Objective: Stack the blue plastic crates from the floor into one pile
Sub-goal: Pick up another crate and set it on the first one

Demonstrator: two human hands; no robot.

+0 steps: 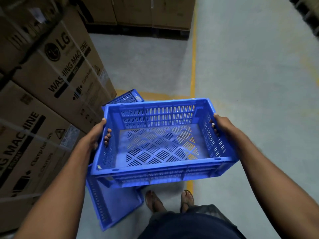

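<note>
Left hand (94,135) and right hand (224,128) gripped the lifted crate (155,171), fingers (107,137) hooked through its handle slots. A floor crate (112,204) lay below the left fingers.

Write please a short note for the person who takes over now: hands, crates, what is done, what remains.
Left hand: grips the held blue crate through its left handle slot.
Right hand: grips the right handle slot.
Held crate is empty, upright, off the floor.
A second blue crate lies lower left beside the washing machine cartons; a third blue crate shows behind the held one.
Done: one crate lifted; no pile in view.
Left: likely set it on another crate, then add the rest.
</note>
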